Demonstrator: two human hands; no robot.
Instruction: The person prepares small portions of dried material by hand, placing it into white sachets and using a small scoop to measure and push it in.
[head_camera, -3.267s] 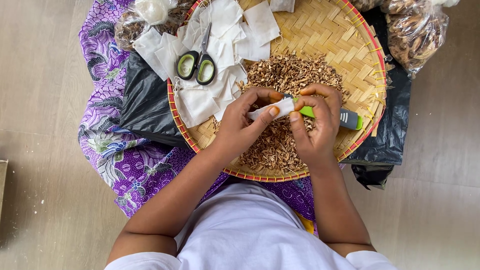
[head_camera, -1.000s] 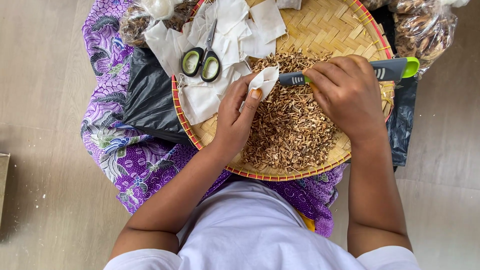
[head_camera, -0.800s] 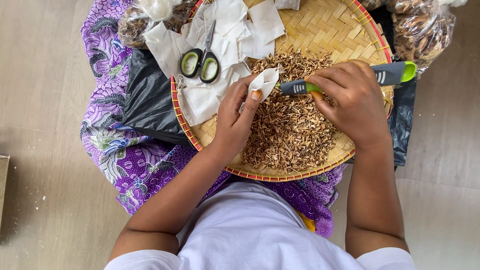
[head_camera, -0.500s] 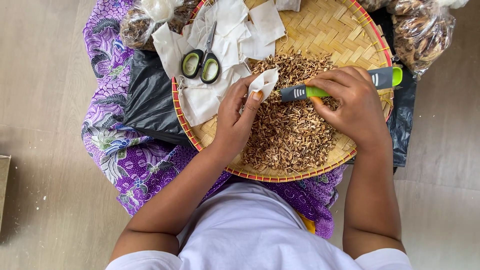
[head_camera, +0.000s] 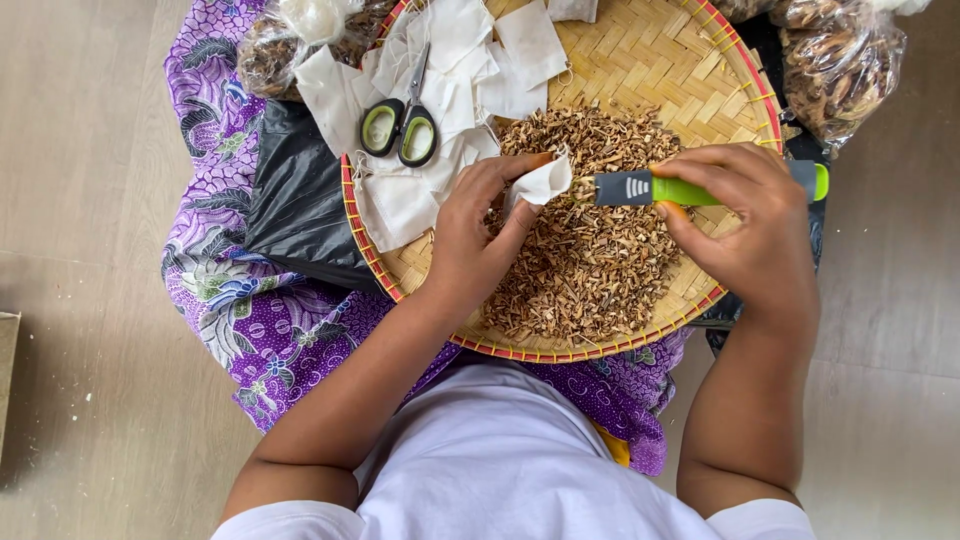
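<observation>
My left hand (head_camera: 480, 235) pinches a small white cloth pouch (head_camera: 543, 181) above a heap of dried brown herb pieces (head_camera: 585, 250) on a round woven bamboo tray (head_camera: 690, 70). In my right hand (head_camera: 745, 225) is a grey and green handled scoop (head_camera: 650, 188), held level, its grey end touching the pouch's mouth. The scoop's bowl is hidden behind the pouch.
Several empty white pouches (head_camera: 440, 60) and green-handled scissors (head_camera: 400, 125) lie on the tray's left side. A black plastic bag (head_camera: 300, 200) and a purple patterned cloth (head_camera: 250, 310) lie under the tray. Clear bags of dried material (head_camera: 835, 60) stand at the upper right and upper left.
My right hand slid the scoop leftward until its grey end reached the pouch. My left hand kept holding the pouch in about the same place.
</observation>
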